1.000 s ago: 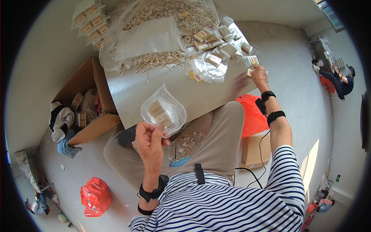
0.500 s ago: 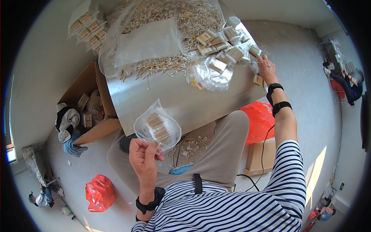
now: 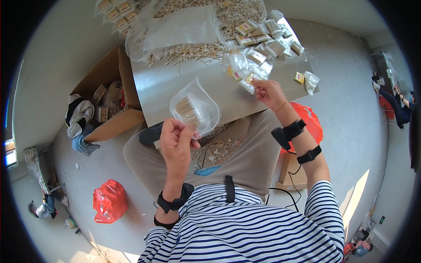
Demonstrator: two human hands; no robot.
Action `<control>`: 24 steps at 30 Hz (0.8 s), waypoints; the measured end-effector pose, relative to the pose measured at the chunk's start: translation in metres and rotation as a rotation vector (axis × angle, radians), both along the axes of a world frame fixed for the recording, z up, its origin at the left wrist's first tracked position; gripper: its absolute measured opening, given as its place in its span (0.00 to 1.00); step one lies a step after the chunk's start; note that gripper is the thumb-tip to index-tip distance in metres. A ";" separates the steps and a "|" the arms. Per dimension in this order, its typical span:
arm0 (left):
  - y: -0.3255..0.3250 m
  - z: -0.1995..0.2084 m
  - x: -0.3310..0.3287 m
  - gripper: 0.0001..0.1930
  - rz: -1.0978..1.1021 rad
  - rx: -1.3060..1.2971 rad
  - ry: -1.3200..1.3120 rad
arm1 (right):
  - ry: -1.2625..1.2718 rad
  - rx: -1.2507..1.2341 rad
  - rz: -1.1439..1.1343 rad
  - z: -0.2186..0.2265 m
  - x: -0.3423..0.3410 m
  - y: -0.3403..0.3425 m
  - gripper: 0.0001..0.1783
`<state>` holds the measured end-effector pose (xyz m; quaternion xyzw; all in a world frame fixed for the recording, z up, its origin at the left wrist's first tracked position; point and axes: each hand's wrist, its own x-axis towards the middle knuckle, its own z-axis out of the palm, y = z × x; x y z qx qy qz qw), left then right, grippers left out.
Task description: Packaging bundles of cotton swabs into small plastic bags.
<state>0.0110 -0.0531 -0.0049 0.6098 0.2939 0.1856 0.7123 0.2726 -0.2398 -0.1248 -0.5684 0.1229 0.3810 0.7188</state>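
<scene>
My left hand [image 3: 176, 142] pinches the lower edge of a clear plastic bag [image 3: 211, 107]. Inside it lies a bundle of cotton swabs [image 3: 187, 110], fanned in a flat row. To the right, over the near part of the metal-topped table [image 3: 164, 90], my right hand [image 3: 272, 94] has its fingers closed on a small clear packet with a yellow label [image 3: 248, 84]. That packet overlaps a heap of flat clear bags [image 3: 239, 65], so its outline is hard to separate. Filled swab packs [image 3: 276, 47] are piled just behind the heap.
Loose swabs [image 3: 186, 52] and a large plastic sheet [image 3: 182, 28] cover the table's back. A yellow card box [image 3: 299, 77] and crumpled clear bag [image 3: 311, 82] lie at its right edge. An open carton [image 3: 127, 79] stands left; red bags [image 3: 109, 201] sit on the floor. Other people are far off.
My right hand has come left and nearer from the table's right edge to the heap of bags, closing on a labelled packet. My left hand still holds the swab bag. The view has shifted.
</scene>
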 end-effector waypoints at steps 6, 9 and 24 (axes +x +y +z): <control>0.002 -0.005 -0.002 0.07 -0.039 -0.018 -0.055 | 0.147 -0.095 0.014 -0.024 -0.073 0.052 0.12; 0.002 -0.006 -0.004 0.07 -0.033 -0.018 -0.075 | -0.250 -0.483 0.343 -0.027 -0.072 0.030 0.11; 0.000 -0.002 -0.007 0.07 -0.006 0.026 -0.042 | -0.713 -1.634 0.071 -0.046 0.084 -0.149 0.20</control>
